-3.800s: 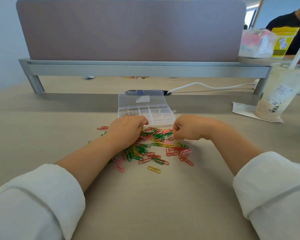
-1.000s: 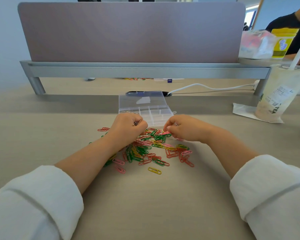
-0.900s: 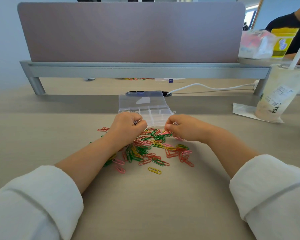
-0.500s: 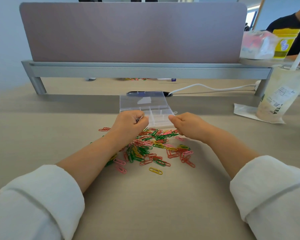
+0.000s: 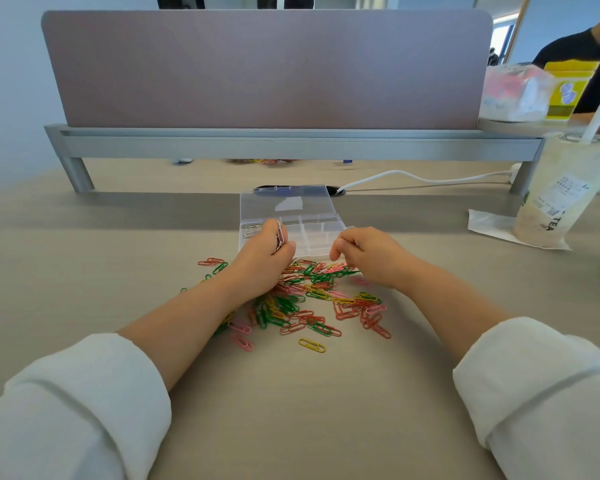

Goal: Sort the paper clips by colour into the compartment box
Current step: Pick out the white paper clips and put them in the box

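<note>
A clear compartment box (image 5: pixel 321 237) lies open past the pile, its lid (image 5: pixel 288 202) folded back. Several silver clips (image 5: pixel 251 229) lie in its back-left compartment. My left hand (image 5: pixel 262 258) is over the box's left front part and pinches a few silver paper clips (image 5: pixel 280 234) upright between its fingers. My right hand (image 5: pixel 368 252) hovers at the box's front right corner, fingers curled, thumb and forefinger close together, and I see nothing in them. A pile of red, green, yellow and pink paper clips (image 5: pixel 309 296) lies under both hands. One yellow clip (image 5: pixel 311 345) lies alone nearest to me.
A drink cup (image 5: pixel 565 188) with a straw stands on a napkin (image 5: pixel 485 221) at the right. A white cable (image 5: pixel 423 178) runs behind the box. A desk partition (image 5: pixel 267 71) on a metal rail (image 5: pixel 291 143) closes the far side. Another person (image 5: pixel 582 46) sits at the back right.
My left hand has lifted off the pile and moved forward over the box's left side with silver clips. My right hand has moved up to the box's front edge; its silver clip no longer shows.
</note>
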Available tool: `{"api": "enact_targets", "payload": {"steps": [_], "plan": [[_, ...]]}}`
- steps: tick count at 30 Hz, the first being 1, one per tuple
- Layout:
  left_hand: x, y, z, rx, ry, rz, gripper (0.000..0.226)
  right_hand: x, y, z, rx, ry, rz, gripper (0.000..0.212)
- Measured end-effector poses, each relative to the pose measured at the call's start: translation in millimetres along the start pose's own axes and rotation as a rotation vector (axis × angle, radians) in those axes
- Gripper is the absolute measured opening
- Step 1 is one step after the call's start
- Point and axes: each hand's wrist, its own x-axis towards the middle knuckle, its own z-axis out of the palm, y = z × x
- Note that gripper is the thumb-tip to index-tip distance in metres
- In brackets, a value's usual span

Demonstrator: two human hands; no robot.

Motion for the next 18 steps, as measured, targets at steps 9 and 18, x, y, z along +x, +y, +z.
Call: {"api": "enact_targets", "payload": {"steps": [9, 18], "plan": [[4, -2, 0, -0.42, 0.032, -0.077, 0.048, 5, 3, 7, -0.197, 0.028, -0.027, 0.012], [13, -8, 0, -0.244, 0.037, -0.119, 0.03, 6, 2, 2, -0.24, -0.006, -0.025, 0.011]]}}
